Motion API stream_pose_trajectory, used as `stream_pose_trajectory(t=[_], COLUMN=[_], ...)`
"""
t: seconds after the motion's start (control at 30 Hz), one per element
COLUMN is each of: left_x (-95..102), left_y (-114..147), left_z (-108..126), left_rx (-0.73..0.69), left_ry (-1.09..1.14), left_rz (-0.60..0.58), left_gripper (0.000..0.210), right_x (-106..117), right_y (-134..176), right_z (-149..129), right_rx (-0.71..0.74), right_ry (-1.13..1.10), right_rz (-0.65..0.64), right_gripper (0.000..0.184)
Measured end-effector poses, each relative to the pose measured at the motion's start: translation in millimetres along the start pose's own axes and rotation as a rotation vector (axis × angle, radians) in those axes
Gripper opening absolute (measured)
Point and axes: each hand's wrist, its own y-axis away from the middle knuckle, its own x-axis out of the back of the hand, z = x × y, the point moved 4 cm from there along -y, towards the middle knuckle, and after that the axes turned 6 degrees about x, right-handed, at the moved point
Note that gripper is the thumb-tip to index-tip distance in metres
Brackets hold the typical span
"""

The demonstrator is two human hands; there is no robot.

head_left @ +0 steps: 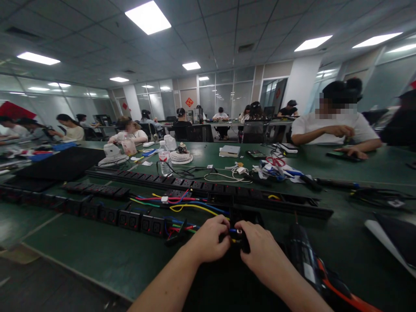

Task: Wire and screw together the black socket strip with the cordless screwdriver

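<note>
My left hand (pixel 212 238) is closed in a pinch, close to blue and yellow wires, and what lies between its fingers is hidden. Facing it, my right hand (pixel 261 242) has thumb and fingers closed around a small black part (pixel 244 243). Between the two hands short pieces of blue and yellow wire show. Just left of them, a yellow wire (pixel 191 208) runs out beside red, blue and green ones. Black socket modules (pixel 130 219) stand in a row to the left. Behind them lies a long black power strip housing (pixel 286 203) with sockets set into it.
An electric screwdriver (pixel 303 251) with an orange handle lies right of my right hand. Beyond the strip are a water bottle (pixel 165 159), a white fan part (pixel 181 157), red scissors (pixel 275 161) and cables (pixel 232 175). Across the table sits a co-worker (pixel 338 123).
</note>
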Motion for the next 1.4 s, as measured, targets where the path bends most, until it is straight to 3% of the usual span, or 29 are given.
stream_pose_trajectory(t=[1.1, 1.4], left_x=[0.3, -6.0], left_y=[1.1, 1.9], left_z=[-0.3, -3.5], left_rx=[-0.002, -0.039], left_ry=[-0.057, -0.194], left_rz=[-0.079, -0.141], left_gripper=[0.012, 0.021], right_x=[2.8, -0.9], right_y=[-2.1, -1.8], right_z=[0.3, 1.1], right_rx=[-0.017, -0.021], right_ry=[0.053, 0.057], right_rz=[-0.029, -0.029], right_gripper=[0.057, 0.055])
